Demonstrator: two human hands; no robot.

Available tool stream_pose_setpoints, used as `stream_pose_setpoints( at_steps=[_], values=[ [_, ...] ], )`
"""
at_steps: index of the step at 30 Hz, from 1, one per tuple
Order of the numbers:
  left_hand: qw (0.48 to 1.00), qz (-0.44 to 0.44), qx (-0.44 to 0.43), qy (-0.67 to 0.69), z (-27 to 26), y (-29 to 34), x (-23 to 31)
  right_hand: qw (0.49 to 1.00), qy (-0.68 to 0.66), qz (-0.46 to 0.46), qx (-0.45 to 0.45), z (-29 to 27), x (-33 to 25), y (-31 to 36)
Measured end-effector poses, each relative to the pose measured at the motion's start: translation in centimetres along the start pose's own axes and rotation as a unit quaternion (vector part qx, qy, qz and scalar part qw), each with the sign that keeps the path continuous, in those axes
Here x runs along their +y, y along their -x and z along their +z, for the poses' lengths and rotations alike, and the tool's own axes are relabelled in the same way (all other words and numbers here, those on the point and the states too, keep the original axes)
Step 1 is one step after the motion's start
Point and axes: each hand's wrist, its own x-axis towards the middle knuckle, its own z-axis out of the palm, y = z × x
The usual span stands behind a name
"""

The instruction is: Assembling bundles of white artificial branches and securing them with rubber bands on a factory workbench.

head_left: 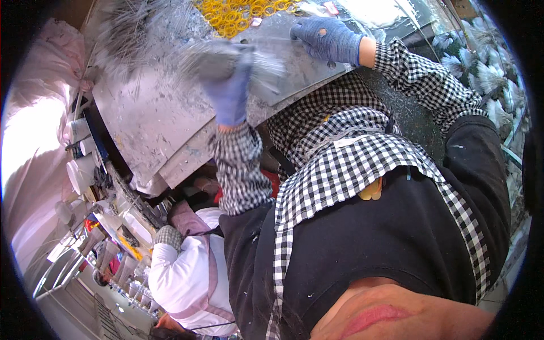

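Observation:
My left hand (229, 96), in a blue knit glove and smeared by motion, is closed around a bundle of thin grey-white strands (266, 68) above the table. Its strands fan out on both sides of the glove, and the blur hides the finger detail. Farther right, my right hand (328, 41) in a matching glove is low over the tabletop, its fingers curled. Whatever it may hold is hidden. Beyond and between the hands lies a pile of yellow rings (241, 14), like rubber bands. Loose grey strands (127, 34) spread over the far left of the table.
A scuffed grey table (141, 122) has its near edge against my checked apron. White tufts (490, 76) stand in a mass at the right. A co-worker in a white top (192, 277) is at lower left, near white containers (81, 173). Pink sheeting (39, 113) hangs far left.

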Motion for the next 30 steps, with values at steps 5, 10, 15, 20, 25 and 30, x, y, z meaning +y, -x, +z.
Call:
stream_pose_setpoints(
  at_steps=[5, 10, 15, 20, 25, 30],
  values=[
    [0.994, -0.035, 0.001, 0.105, 0.2, -0.5, 3.3, 0.963, -0.164, 0.145, -0.160, -7.1, -0.3, -1.3],
    [0.934, -0.147, 0.062, 0.321, 2.1, -1.5, 4.2, 0.927, -0.360, 0.012, 0.106, -14.3, -3.5, -1.8],
    [0.914, -0.174, -0.033, 0.366, -0.2, -0.5, 1.1, 0.867, -0.481, -0.070, 0.106, -13.0, -3.6, -2.4],
    [0.869, -0.190, 0.050, 0.454, -2.3, 0.1, -0.3, 0.856, -0.488, -0.143, 0.094, -12.6, -3.6, -1.1],
    [0.904, -0.174, 0.103, 0.377, -2.0, 0.1, -0.8, 0.894, -0.415, -0.109, 0.127, -12.2, -3.8, -0.3],
    [0.909, -0.163, 0.109, 0.366, -1.5, -0.1, -0.4, 0.923, -0.362, -0.051, 0.119, -10.4, -4.4, -0.9]
  ],
)
